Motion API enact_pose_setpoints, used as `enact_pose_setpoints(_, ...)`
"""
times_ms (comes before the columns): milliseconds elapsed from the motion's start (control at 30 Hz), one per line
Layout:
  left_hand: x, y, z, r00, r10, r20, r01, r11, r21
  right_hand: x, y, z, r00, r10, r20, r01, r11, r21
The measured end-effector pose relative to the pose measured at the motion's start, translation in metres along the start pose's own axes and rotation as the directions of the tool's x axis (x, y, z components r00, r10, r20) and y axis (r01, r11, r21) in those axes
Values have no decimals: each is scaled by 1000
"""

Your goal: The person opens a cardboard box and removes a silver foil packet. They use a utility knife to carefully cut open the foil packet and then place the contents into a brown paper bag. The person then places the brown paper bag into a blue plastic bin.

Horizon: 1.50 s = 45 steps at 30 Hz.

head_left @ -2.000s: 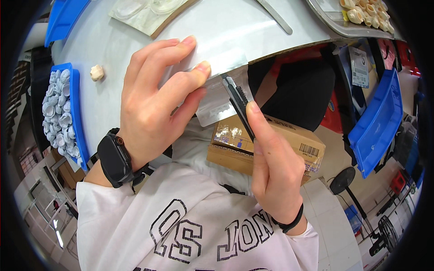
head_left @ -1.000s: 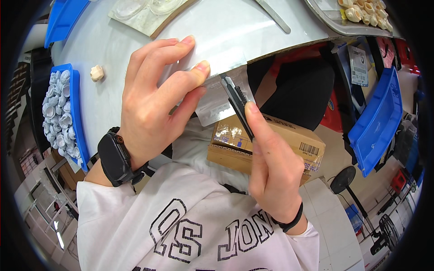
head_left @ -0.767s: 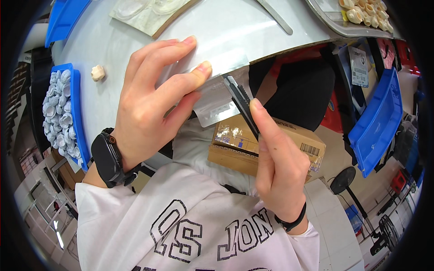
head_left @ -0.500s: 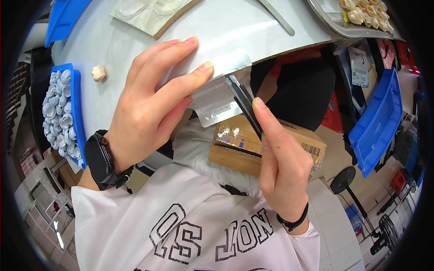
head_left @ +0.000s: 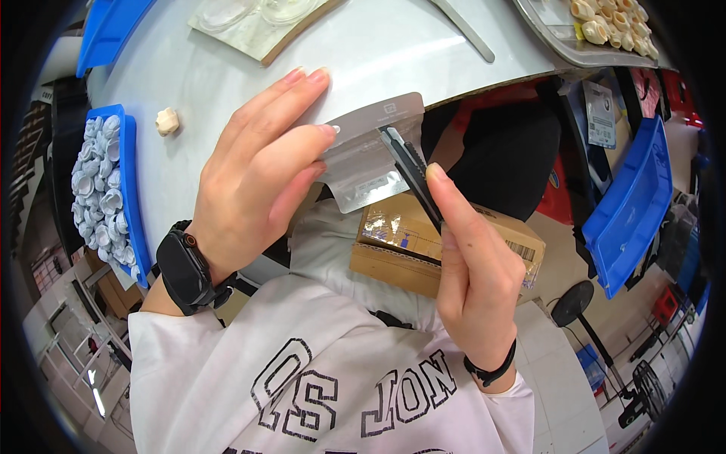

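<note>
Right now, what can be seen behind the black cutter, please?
Behind the upper part of the cutter, the packet shows; lower down, the box. The strips that the cutter itself covers cannot be seen, nor can its lower end, hidden by the right hand.

Within my view I count: one black utility knife, one plastic pouch, one cardboard box, three blue trays, one metal tray, one smartwatch, one loose cream casting.

The right hand hides the black cutter's lower end; the top edge crops the metal tray.
</note>
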<state>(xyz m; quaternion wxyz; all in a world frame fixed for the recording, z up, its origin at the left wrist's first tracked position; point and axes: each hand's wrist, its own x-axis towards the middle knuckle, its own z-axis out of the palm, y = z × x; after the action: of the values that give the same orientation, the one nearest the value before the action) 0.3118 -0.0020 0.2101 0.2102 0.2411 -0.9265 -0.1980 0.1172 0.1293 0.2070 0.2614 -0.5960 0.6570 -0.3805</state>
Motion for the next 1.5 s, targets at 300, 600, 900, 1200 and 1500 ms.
enact_pose_setpoints(300, 4, 6, -3, 1000, -10, 13, 8, 996, 92, 1, -7, -6, 994, 78, 77, -77, 997, -10)
enact_pose_setpoints(600, 5, 7, -5, 999, -43, 25, 41, 997, 60, 3, -9, -9, 987, 107, 116, -106, 994, -18)
enact_pose_setpoints(900, 7, 8, -9, 995, -91, 41, 91, 996, -5, 2, -8, -8, 989, 105, 108, -104, 994, -11)
enact_pose_setpoints(1200, 6, 9, -9, 993, -106, 42, 106, 994, -1, 2, -8, -8, 988, 99, 114, -98, 995, -14)
enact_pose_setpoints(1500, 5, 8, -7, 995, -96, 26, 96, 995, 6, -6, -3, 9, 999, -1, -41, -1, 999, -42)
